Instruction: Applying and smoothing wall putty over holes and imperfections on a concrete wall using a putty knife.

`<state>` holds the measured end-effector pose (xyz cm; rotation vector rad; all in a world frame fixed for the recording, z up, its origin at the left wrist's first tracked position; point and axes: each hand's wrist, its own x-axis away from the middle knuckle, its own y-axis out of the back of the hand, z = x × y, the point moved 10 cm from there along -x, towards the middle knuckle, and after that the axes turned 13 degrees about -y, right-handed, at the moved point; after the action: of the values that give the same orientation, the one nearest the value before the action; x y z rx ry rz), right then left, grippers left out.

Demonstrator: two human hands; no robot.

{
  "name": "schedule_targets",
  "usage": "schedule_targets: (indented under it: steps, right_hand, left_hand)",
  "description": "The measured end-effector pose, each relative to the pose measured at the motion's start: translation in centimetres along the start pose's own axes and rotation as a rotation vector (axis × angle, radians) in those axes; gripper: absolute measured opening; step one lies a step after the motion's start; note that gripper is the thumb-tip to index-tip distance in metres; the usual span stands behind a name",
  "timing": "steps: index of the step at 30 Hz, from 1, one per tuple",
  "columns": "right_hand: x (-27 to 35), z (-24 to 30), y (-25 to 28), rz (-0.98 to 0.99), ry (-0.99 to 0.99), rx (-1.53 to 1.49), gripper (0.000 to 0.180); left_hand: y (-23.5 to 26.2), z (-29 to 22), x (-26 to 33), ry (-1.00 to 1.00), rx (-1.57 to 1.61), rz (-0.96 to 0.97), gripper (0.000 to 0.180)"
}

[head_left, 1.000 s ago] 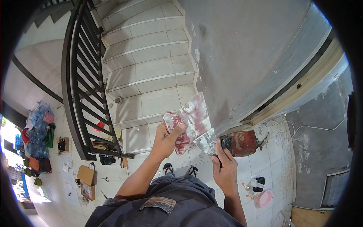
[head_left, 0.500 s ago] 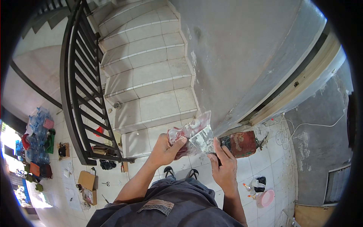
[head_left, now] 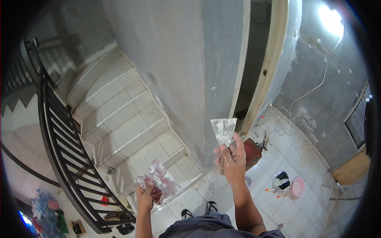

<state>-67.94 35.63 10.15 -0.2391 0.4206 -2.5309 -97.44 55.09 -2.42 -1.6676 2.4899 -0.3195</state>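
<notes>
My left hand [head_left: 145, 198] grips a flat reddish plate [head_left: 160, 180] by its near edge, thumb on top. White paste is smeared over this plate, and its exact kind is hard to make out. To the right, my right hand [head_left: 234, 168] holds a putty knife [head_left: 223, 130] with the blade pointing up and away. White putty coats the broad blade; the fingers hide most of the handle. The two tools are well apart, and the knife is in front of the lower part of the grey wall [head_left: 178, 67], not visibly touching it.
Tiled stairs [head_left: 127, 115] with a dark metal railing [head_left: 67, 154] rise at the left. Right of the wall is a doorway with a pale frame [head_left: 264, 59]. A worn red box-shaped thing [head_left: 253, 154], a pink basin [head_left: 297, 188] and a white cable [head_left: 291, 113] lie farther right.
The putty knife has come away from the plate. My hands have moved apart, the left with the plate leftward and down. The view has turned to the right toward the wall and doorway.
</notes>
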Motion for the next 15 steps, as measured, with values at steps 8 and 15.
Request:
schedule_targets:
  steps: [8,15]
  right_hand:
    - [-4.9,2.2,-1.5,-0.216,0.376,0.418,0.053]
    - [-7.1,2.7,-4.0,-0.405,0.501,0.524,0.063]
  left_hand:
    - [1.8,0.3,-0.6,0.064,0.001,-0.061,0.012]
    - [2.7,-0.6,-0.9,0.046,-0.025,-0.068,0.014]
